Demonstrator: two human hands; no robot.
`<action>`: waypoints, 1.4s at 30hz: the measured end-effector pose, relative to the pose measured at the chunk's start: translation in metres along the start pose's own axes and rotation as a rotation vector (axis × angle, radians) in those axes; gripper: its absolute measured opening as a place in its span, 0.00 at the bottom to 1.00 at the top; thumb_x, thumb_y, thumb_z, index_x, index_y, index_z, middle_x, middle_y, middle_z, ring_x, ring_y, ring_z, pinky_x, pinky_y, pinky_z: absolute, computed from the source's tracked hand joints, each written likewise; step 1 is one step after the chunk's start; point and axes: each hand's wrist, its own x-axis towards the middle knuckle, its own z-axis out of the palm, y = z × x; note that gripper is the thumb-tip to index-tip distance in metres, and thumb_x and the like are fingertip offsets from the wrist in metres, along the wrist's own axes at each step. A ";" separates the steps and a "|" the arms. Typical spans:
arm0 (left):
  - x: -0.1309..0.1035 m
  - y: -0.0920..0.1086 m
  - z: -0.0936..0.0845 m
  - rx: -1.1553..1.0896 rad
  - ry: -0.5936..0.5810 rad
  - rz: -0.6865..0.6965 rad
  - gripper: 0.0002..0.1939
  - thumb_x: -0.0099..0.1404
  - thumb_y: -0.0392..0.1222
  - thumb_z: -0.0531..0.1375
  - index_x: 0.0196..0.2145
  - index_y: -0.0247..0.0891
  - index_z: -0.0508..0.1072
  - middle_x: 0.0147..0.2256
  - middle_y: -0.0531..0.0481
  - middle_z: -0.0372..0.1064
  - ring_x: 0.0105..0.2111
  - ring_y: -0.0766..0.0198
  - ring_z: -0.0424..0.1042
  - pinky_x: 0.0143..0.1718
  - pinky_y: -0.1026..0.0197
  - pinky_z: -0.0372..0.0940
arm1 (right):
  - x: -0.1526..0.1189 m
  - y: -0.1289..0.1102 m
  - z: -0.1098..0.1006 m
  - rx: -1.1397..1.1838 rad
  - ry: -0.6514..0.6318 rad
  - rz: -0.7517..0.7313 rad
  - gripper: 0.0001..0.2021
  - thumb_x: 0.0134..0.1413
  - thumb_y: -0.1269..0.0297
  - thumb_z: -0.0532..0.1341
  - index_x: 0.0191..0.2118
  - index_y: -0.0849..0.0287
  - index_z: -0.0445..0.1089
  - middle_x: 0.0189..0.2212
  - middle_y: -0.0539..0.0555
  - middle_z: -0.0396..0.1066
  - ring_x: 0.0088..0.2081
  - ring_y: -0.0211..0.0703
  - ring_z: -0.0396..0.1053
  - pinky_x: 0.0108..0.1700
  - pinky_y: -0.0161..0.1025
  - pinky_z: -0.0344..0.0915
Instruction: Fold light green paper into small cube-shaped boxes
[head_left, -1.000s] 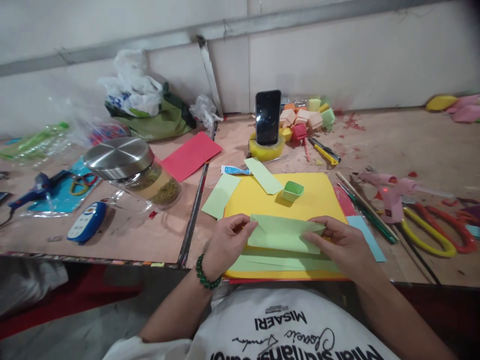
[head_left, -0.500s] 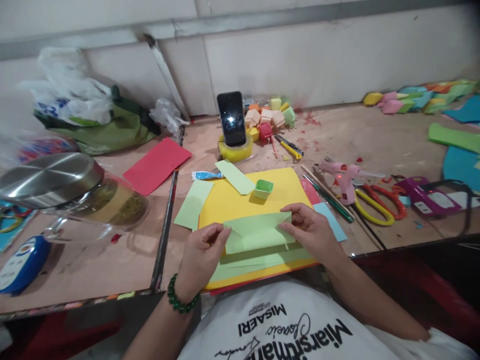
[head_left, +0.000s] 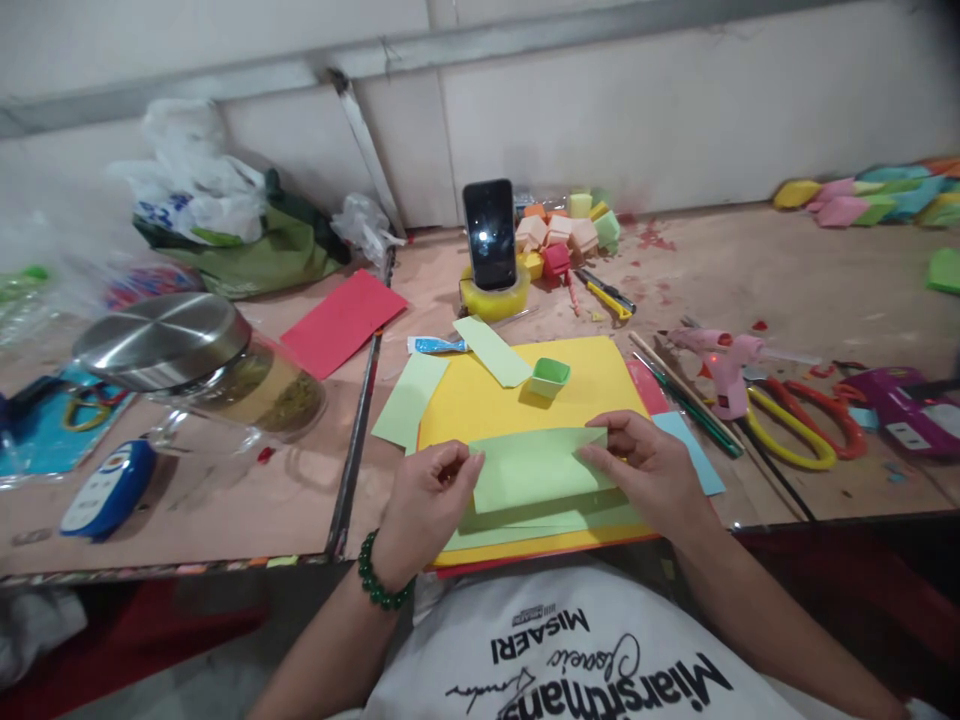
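A strip of light green paper [head_left: 536, 470] is held up between my two hands, above a stack of paper. My left hand [head_left: 431, 500] pinches its left end between thumb and fingers. At the other end my right hand [head_left: 645, 465] grips the upper right corner, thumb in front. Under the strip lie more green paper [head_left: 517, 528] and yellow sheets [head_left: 592, 375]. A small green paper box [head_left: 550, 377], open at the top, rests on the yellow sheet. Beside it lies a narrow pale green strip [head_left: 491, 352].
A phone [head_left: 490, 235] stands in a yellow tape roll [head_left: 495, 300] with folded paper pieces [head_left: 559, 235] behind. A pink glue gun [head_left: 726, 365], scissors [head_left: 795, 430] and pencils [head_left: 686, 400] lie right. Left are a glass jar [head_left: 277, 390], red paper [head_left: 345, 322] and a blue-white device [head_left: 109, 490].
The camera view has turned slightly left, so everything appears shifted to the right. Both hands keep hold of the green strip, its front face now looking a little flatter.
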 end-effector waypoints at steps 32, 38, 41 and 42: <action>0.000 -0.009 0.017 0.836 -0.112 0.025 0.13 0.66 0.38 0.52 0.23 0.38 0.64 0.21 0.51 0.63 0.25 0.61 0.64 0.25 0.61 0.51 | -0.002 0.017 0.013 -0.653 0.074 -0.510 0.08 0.62 0.62 0.54 0.39 0.58 0.67 0.19 0.46 0.67 0.18 0.34 0.65 0.23 0.32 0.63; 0.005 -0.010 0.016 0.858 -0.134 0.315 0.07 0.64 0.30 0.52 0.33 0.35 0.68 0.33 0.45 0.68 0.35 0.56 0.67 0.35 0.57 0.63 | -0.001 0.022 0.015 -0.766 0.065 -0.620 0.07 0.63 0.65 0.52 0.42 0.57 0.66 0.24 0.50 0.72 0.20 0.37 0.67 0.23 0.34 0.64; 0.009 -0.009 0.012 0.729 -0.387 0.527 0.13 0.62 0.24 0.48 0.33 0.36 0.68 0.34 0.46 0.69 0.36 0.60 0.67 0.38 0.59 0.64 | 0.000 0.025 0.015 -0.783 0.053 -0.645 0.08 0.63 0.66 0.52 0.44 0.57 0.65 0.27 0.51 0.73 0.23 0.39 0.69 0.26 0.36 0.66; 0.009 -0.008 0.010 0.701 -0.448 0.557 0.13 0.62 0.24 0.48 0.35 0.35 0.69 0.34 0.46 0.69 0.36 0.60 0.67 0.39 0.58 0.65 | 0.001 0.025 0.014 -0.784 0.049 -0.650 0.09 0.62 0.67 0.52 0.46 0.57 0.65 0.28 0.52 0.74 0.24 0.40 0.70 0.27 0.36 0.67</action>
